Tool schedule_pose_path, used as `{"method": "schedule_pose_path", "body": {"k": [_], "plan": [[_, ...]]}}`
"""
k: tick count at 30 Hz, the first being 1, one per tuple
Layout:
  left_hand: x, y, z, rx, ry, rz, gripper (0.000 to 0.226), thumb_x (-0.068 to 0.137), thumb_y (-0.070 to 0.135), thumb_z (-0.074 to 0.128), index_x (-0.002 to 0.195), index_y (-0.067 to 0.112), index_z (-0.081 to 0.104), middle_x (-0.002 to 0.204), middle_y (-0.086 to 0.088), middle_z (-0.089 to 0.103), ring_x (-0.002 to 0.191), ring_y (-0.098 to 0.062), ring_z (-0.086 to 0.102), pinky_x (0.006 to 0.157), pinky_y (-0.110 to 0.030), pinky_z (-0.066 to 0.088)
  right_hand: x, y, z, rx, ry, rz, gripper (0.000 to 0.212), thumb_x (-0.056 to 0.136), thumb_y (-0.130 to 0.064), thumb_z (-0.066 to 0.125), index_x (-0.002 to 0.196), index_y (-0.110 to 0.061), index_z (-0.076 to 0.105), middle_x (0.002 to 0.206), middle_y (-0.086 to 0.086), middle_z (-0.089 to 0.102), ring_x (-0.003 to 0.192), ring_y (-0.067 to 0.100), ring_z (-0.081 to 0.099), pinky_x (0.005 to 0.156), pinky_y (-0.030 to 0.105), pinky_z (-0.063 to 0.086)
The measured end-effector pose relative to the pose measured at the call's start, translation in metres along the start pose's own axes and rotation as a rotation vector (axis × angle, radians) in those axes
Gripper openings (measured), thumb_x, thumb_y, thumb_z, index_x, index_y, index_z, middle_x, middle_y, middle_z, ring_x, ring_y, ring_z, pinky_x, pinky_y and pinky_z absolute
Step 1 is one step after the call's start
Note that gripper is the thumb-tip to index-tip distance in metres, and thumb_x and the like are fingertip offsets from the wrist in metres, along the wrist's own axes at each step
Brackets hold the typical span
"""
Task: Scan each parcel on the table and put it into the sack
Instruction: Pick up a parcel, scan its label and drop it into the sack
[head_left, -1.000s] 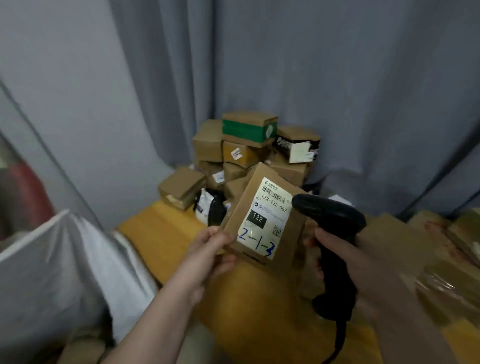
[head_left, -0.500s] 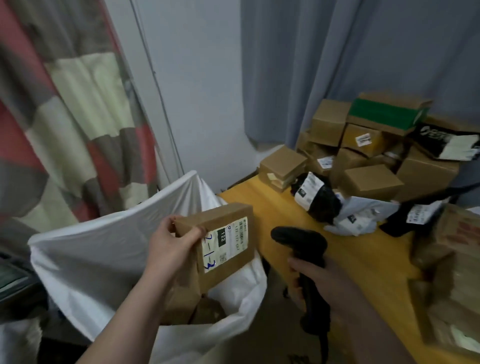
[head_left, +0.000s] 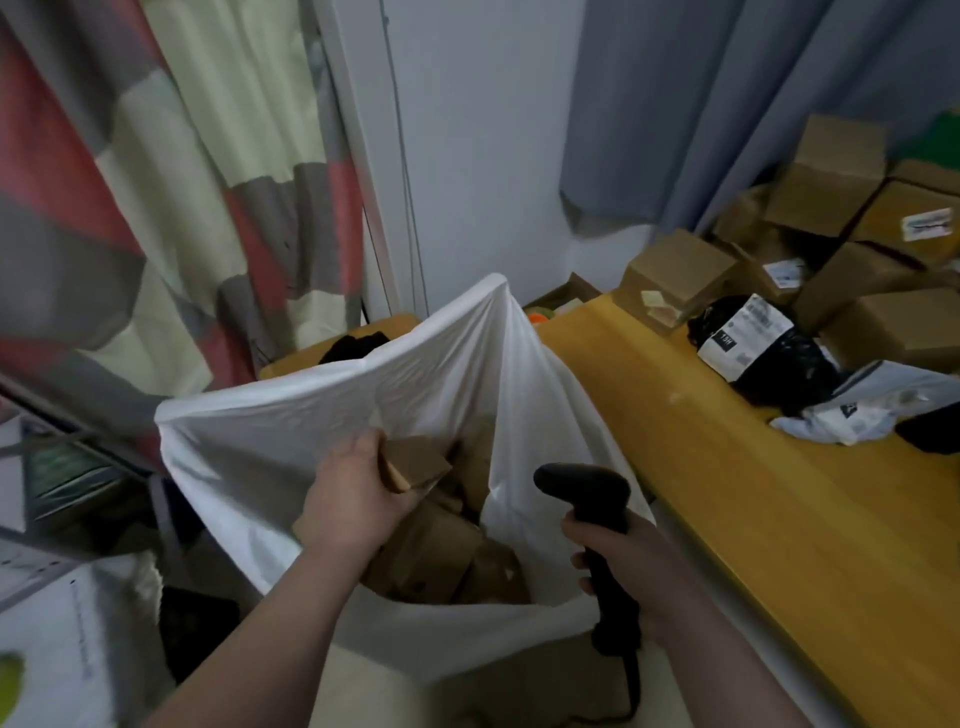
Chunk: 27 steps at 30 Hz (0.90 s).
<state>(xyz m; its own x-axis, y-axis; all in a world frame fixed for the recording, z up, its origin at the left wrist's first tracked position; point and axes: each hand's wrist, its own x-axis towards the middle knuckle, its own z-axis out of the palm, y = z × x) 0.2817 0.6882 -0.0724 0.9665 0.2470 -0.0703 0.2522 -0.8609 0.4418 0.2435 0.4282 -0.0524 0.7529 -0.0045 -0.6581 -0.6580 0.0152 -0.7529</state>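
Note:
My left hand (head_left: 353, 499) holds a small brown cardboard parcel (head_left: 415, 460) inside the mouth of the open white sack (head_left: 291, 415); its label faces away. Several brown parcels (head_left: 441, 551) lie at the bottom of the sack. My right hand (head_left: 618, 561) grips a black handheld scanner (head_left: 587, 491) by its handle, just right of the sack's opening, with its cable hanging down. More parcels stand on the wooden table (head_left: 753, 519) at the right: a pile of brown boxes (head_left: 826, 192), a black poly bag with a white label (head_left: 763, 348) and a white poly bag (head_left: 872, 410).
A patterned red, grey and cream curtain (head_left: 156, 182) hangs at the left and a grey curtain (head_left: 701, 104) behind the table. A metal rack (head_left: 62, 467) stands at the lower left. A small brown box (head_left: 675, 275) sits near the table's far corner.
My left hand has carried the labelled parcel down into the sack's mouth. The view has swung left and down over the sack. My right hand keeps the scanner beside the sack.

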Motion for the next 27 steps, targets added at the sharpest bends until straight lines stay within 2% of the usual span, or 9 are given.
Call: {"method": "schedule_pose_path", "body": {"k": [3, 6, 10, 14, 18, 20, 24, 27], "plan": [[0.003, -0.014, 0.007, 0.157, -0.069, -0.065, 0.044, 0.079, 0.046, 0.065, 0.116, 0.023, 0.058, 0.108, -0.004, 0.046, 0.107, -0.028, 0.049, 0.077, -0.04, 0.053, 0.002, 0.001, 0.01, -0.012, 0.015, 0.003, 0.018, 0.085, -0.014, 0.072, 0.102, -0.012, 0.067, 0.082, 0.009, 0.066, 0.072, 0.021, 0.061, 0.058, 0.029, 0.051], [0.006, -0.023, 0.01, 0.326, -0.21, -0.159, 0.034, 0.091, 0.036, 0.053, 0.122, 0.023, 0.054, 0.123, -0.007, 0.034, 0.122, -0.03, 0.035, 0.087, -0.042, 0.047, 0.004, 0.001, 0.017, -0.011, 0.021, -0.001, 0.018, 0.086, -0.014, 0.071, 0.103, -0.011, 0.066, 0.083, 0.009, 0.065, 0.072, 0.021, 0.061, 0.057, 0.029, 0.05], [0.01, -0.02, 0.008, 0.32, -0.327, -0.148, 0.035, 0.094, 0.031, 0.047, 0.129, 0.025, 0.053, 0.133, -0.008, 0.033, 0.127, -0.031, 0.031, 0.093, -0.042, 0.045, 0.005, 0.002, 0.021, -0.004, 0.028, -0.007, 0.018, 0.085, -0.015, 0.072, 0.102, -0.012, 0.066, 0.081, 0.009, 0.064, 0.073, 0.021, 0.061, 0.058, 0.03, 0.051], [0.01, 0.002, 0.001, 0.239, -0.351, -0.06, 0.036, 0.095, 0.027, 0.048, 0.13, 0.023, 0.053, 0.131, -0.009, 0.044, 0.124, -0.03, 0.041, 0.093, -0.043, 0.047, 0.0, 0.003, 0.016, 0.02, 0.032, -0.023, 0.021, 0.084, -0.016, 0.073, 0.104, -0.012, 0.066, 0.081, 0.009, 0.064, 0.074, 0.023, 0.061, 0.061, 0.032, 0.051], [0.006, 0.045, -0.005, 0.137, -0.342, 0.071, 0.035, 0.095, 0.024, 0.053, 0.131, 0.023, 0.053, 0.126, -0.005, 0.056, 0.113, -0.023, 0.055, 0.085, -0.034, 0.048, -0.013, 0.0, -0.002, 0.075, 0.059, -0.068, 0.022, 0.083, -0.015, 0.074, 0.104, -0.013, 0.067, 0.083, 0.008, 0.066, 0.074, 0.022, 0.061, 0.06, 0.03, 0.051], [0.0, 0.074, -0.005, 0.084, -0.332, 0.159, 0.035, 0.096, 0.023, 0.052, 0.131, 0.024, 0.053, 0.125, -0.001, 0.058, 0.112, -0.02, 0.056, 0.083, -0.029, 0.046, -0.022, -0.004, -0.017, 0.104, 0.084, -0.095, 0.02, 0.083, -0.015, 0.074, 0.102, -0.014, 0.066, 0.084, 0.008, 0.065, 0.074, 0.022, 0.061, 0.059, 0.031, 0.05], [-0.014, 0.138, 0.005, -0.021, -0.318, 0.325, 0.039, 0.095, 0.028, 0.054, 0.134, 0.026, 0.052, 0.126, 0.002, 0.06, 0.113, -0.016, 0.056, 0.092, -0.028, 0.044, -0.049, -0.012, -0.06, 0.133, 0.161, -0.158, 0.018, 0.084, -0.015, 0.073, 0.1, -0.01, 0.066, 0.08, 0.011, 0.063, 0.068, 0.023, 0.059, 0.056, 0.031, 0.049], [-0.034, 0.191, 0.018, -0.102, -0.329, 0.469, 0.037, 0.094, 0.027, 0.056, 0.13, 0.024, 0.054, 0.115, 0.004, 0.062, 0.104, -0.013, 0.057, 0.087, -0.022, 0.042, -0.074, -0.014, -0.101, 0.15, 0.262, -0.209, 0.015, 0.086, -0.015, 0.071, 0.097, -0.006, 0.067, 0.074, 0.011, 0.06, 0.064, 0.023, 0.057, 0.056, 0.033, 0.047]]}}
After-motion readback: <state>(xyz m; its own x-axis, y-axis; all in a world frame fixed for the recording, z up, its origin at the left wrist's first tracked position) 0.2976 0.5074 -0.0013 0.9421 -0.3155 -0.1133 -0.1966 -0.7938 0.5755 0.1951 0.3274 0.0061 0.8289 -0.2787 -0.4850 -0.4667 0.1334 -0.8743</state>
